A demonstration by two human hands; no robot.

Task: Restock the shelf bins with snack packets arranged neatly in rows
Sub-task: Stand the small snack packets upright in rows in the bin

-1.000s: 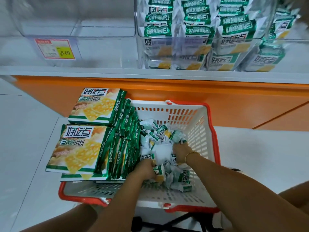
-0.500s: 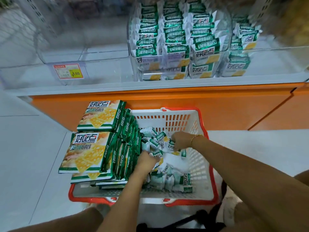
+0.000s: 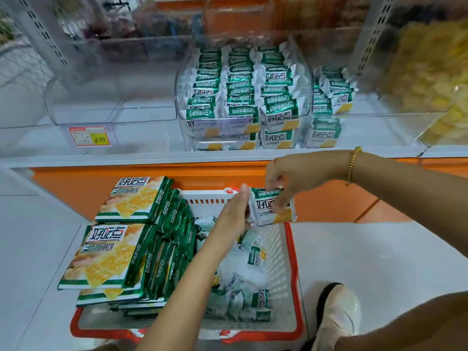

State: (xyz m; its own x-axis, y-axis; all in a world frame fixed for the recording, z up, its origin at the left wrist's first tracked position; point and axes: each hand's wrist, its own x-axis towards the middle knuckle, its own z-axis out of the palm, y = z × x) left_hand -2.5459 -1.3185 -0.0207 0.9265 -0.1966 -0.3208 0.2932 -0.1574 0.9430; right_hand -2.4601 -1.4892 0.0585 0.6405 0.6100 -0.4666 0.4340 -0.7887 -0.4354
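1. Small red-bordered price label with a yellow panel (image 3: 89, 136): fixed to the shelf front, well left of and above both hands.
2. Clear plastic shelf bin (image 3: 111, 107): behind the label, far left of the fingertips.
3. Large green-and-yellow foil snack bags (image 3: 101, 254): stacked flat and on edge in the left half of the white perforated plastic basket with a red rim (image 3: 293, 262), just left of the left forearm.
4. Left hand (image 3: 234, 214): raised over the basket's far rim. Fingers extended, nearly straight, tips pointing up toward the shelf, laid against the left end of the small white-and-green snack packet (image 3: 272, 207).
5. Held packet: between the two hands, above the far right corner of the basket and below the shelf edge. Printed face toward the camera, green band uppermost, yellow biscuit picture at the lower right. Long axis runs left to right, with the right end dipping slightly.
6. Right hand (image 3: 291, 178): comes in from the right and pinches the packet from above, thumb and fingers curled over its top edge and front face. A gold bead bracelet (image 3: 350, 165) sits on the wrist.
7. Loose small packets (image 3: 243, 282): heaped in the basket's right half, below both sets of fingers.
8. Rounded clear plastic bin (image 3: 182, 79): on the shelf directly beyond the right fingertips, filled with three front-to-back rows of matching packets.
9. White shoe (image 3: 339, 315): on the floor, right of the basket.
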